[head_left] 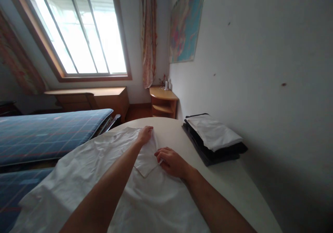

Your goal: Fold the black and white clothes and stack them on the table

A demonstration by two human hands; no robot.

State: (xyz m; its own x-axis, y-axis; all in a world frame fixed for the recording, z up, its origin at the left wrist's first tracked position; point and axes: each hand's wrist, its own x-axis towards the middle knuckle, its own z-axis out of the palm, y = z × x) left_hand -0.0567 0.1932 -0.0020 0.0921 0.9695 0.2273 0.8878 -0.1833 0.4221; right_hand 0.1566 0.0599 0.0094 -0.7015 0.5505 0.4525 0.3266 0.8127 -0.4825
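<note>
A white shirt (85,167) lies spread and wrinkled over the near and left parts of the round white table (169,129). One part of it, which looks like a sleeve (145,162), is folded inward and ends in a hemmed corner. At the far end of that folded part, my left hand (145,135) has its fingers closed on the cloth. My right hand (171,162) is closer to me, at the right edge of the fold, with bent fingers pinching the fabric. Its fingertips are partly hidden.
To the right, by the wall, stands a stack of folded dark clothes (200,153) with a folded white garment (214,130) on top. Beyond the table's left edge are blue plaid mattresses (52,132). A wooden corner shelf (163,94) stands behind.
</note>
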